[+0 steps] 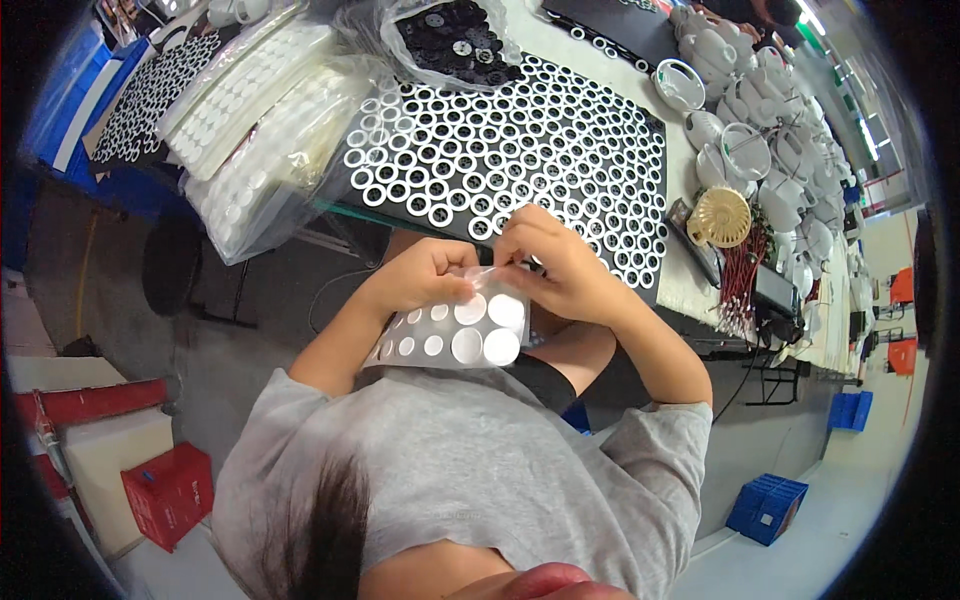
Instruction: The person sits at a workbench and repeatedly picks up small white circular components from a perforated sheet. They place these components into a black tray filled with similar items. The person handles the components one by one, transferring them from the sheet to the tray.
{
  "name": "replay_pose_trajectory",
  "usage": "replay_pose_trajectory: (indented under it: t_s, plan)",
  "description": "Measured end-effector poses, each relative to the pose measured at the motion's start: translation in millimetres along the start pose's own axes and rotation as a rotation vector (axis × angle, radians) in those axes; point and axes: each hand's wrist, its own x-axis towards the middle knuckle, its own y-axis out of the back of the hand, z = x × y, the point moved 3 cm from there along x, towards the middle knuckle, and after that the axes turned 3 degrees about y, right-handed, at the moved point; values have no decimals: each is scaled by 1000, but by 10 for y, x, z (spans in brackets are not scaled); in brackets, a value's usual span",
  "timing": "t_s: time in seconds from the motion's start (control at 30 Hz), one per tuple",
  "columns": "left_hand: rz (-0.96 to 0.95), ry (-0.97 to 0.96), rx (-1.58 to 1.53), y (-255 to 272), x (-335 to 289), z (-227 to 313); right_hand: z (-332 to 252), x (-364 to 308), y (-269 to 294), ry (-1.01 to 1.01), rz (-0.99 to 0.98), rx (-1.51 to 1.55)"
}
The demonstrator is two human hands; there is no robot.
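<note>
A translucent sheet of round white stickers hangs in front of my lap, with rows of discs in several sizes. My left hand pinches its upper edge between thumb and fingers. At the upper right corner my right hand is closed, thumb and fingertips together against the sheet; whether a loosened sticker is between them I cannot make out. Just beyond my hands, many white rings with black centres lie across a black mat on the table, several close to my right knuckles.
Plastic bags of white sticker sheets overhang the table at the left. A bag of black round parts lies at the back. To the right are a cream fan-shaped piece, red wires and piled white housings. Blue crate on the floor.
</note>
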Motion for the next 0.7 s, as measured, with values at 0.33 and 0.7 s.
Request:
replay_pose_trajectory:
  t_s: [0.33,0.7]
  plan:
    - [247,-34,-77,350,-166,-24,1941,-399,1671,-689,720,-173]
    - [262,-33,-88,518,-196,-91,3496,-1267,2197,-1044,1060,-245]
